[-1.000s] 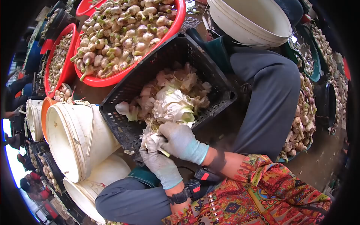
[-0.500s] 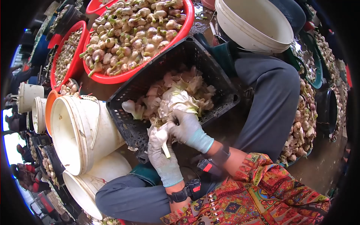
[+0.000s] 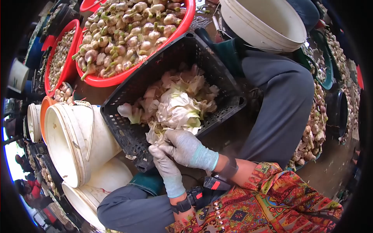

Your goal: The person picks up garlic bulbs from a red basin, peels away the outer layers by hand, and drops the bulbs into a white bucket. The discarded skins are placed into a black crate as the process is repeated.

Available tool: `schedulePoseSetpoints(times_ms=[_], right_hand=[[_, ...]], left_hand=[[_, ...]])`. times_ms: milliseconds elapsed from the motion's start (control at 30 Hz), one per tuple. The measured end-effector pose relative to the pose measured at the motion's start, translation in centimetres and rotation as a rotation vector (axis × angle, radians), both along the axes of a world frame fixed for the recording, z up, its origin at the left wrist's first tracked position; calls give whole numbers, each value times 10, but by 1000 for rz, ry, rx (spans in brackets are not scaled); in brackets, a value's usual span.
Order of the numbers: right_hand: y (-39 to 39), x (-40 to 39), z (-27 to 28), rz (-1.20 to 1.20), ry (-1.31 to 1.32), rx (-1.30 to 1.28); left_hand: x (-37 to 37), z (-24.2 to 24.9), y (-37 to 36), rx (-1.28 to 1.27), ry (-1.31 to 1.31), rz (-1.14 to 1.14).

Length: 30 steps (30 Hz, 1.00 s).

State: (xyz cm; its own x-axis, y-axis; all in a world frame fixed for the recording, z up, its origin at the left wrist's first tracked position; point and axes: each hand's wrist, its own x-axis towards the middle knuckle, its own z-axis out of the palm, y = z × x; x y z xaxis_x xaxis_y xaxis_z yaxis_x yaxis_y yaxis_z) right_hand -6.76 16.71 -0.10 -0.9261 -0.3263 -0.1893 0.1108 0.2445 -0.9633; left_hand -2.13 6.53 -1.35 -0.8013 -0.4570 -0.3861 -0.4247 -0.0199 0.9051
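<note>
Both hands wear grey gloves with light blue cuffs and meet at the near edge of a black crate (image 3: pixel 145 73). My left hand (image 3: pixel 167 167) is closed, its fingertips pressed against my right hand. My right hand (image 3: pixel 184 147) is closed too and partly covers the left fingers. What lies between them is too hidden to make out. Just beyond the fingers, papery garlic skins (image 3: pixel 176 110) are heaped inside the crate, with pale, greenish-white layers on top.
A red tub of garlic bulbs (image 3: pixel 190 17) stands beyond the crate. White buckets (image 3: pixel 103 136) lie tipped at the left. Another white bucket (image 3: pixel 268 23) is at the upper right. More garlic (image 3: pixel 312 136) is piled right of the bent knee (image 3: pixel 279 85).
The garlic bulb seen in my left hand is no longer visible. My right hand has moved slightly down and left, over the left fingers. The view has shifted a little.
</note>
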Motion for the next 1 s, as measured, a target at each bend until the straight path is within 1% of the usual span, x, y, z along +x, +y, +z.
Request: schedulePoseSetpoints(times_ms=[33,100,133,167,233,267,300,333,367,433,467,500,533,567,600,633,667,700,767,800,833,900,933,967,1000], right_hand=[[-3,-1,-2,-25,-89,-126],[-2,-19,-17,-263,-343,-184],[6,-28,-27,-397,-491,-403],[12,-33,-35,-425,-150,-295],[23,-29,-21,-226,-107,-318],[21,-22,-18,-134,-99,-282],[19,-16,-13,-36,-93,-246],[19,-14,-10,31,-88,-271],[16,-13,-7,76,-116,-237],[10,-15,-3,157,-73,-269],[10,-18,-1,161,-74,-274],[10,-22,6,247,-93,-158],[11,-25,13,334,-112,-42],[15,-26,21,333,-116,-49],[21,-23,29,219,-318,-374],[25,-21,33,99,-514,-693],[25,-19,26,-37,-488,-772],[29,-26,31,-41,-345,-542],[17,-19,-6,-135,213,-230],[16,-15,-13,-23,82,-201],[16,-10,-19,101,-41,-170],[16,-8,-19,108,-258,-143],[13,-10,-15,131,-239,-154],[16,-12,-12,116,-202,-98],[22,-12,-11,90,-171,-38]], left_hand=[[-2,-2,-2,41,-23,149],[1,13,-14,148,-124,123],[-7,15,-8,146,-72,199],[-7,15,-10,147,-66,191],[-6,15,-10,143,-28,146],[-7,16,-10,153,-16,142],[-7,17,-10,90,22,125],[-5,18,-9,25,54,111],[-2,20,-6,28,57,118],[2,25,0,-189,150,23],[4,27,0,-189,143,-37],[3,25,-1,-195,139,-36],[2,20,-1,-57,142,44],[0,19,-2,80,145,121],[1,28,-13,113,9,71],[3,27,-18,106,4,73],[4,22,-23,316,32,89],[2,19,-25,524,69,101],[-6,16,-20,652,74,218],[-5,18,-23,759,80,155],[0,-1,-37,1054,159,105],[-4,17,-37,1075,131,273],[-8,34,-42,1108,176,295],[-13,49,-48,1154,208,311],[-16,54,-58,1066,276,286]])
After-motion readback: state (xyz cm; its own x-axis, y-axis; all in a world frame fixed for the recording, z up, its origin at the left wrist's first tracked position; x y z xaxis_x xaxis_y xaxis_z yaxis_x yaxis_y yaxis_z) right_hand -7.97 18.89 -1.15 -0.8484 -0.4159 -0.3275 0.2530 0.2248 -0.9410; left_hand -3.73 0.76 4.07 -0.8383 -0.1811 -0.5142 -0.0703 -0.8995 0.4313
